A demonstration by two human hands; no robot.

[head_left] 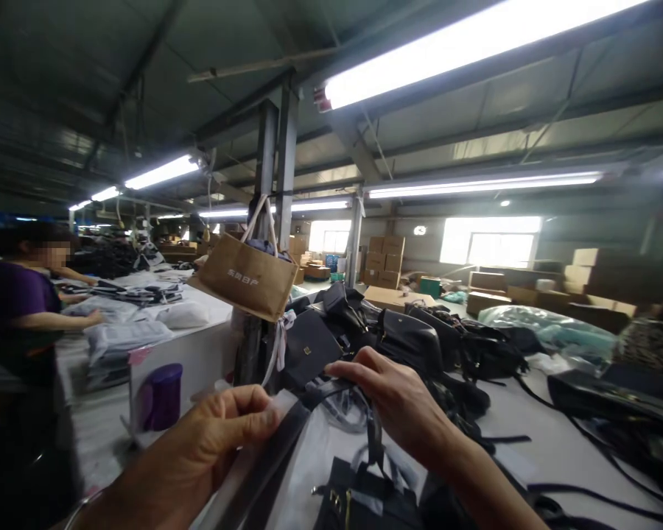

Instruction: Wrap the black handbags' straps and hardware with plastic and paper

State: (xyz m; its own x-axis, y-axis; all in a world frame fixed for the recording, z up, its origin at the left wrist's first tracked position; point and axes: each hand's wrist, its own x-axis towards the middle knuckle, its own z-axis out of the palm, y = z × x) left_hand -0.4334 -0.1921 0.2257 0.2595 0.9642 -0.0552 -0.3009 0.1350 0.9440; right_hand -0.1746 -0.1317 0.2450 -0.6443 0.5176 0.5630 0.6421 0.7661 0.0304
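My left hand [215, 434] is closed in a pinch on the edge of a whitish translucent plastic sheet [305, 460]. A black strap [276, 458] runs down along this plastic. The fingers of my right hand [395, 401] are closed over the upper part of the strap, where it bends over and down to the right. Below both hands sits a black handbag [373, 508] with gold-coloured zips, partly cut off by the lower frame edge. Clear plastic wrap shows around its handle.
Black bags [409, 338] are heaped behind my hands, with loose straps to the right. A brown tote [248, 276] hangs on a post beside a purple cup [166, 397]. A person [19, 294] works at the left table; another person's patterned sleeve [652, 342] shows at right.
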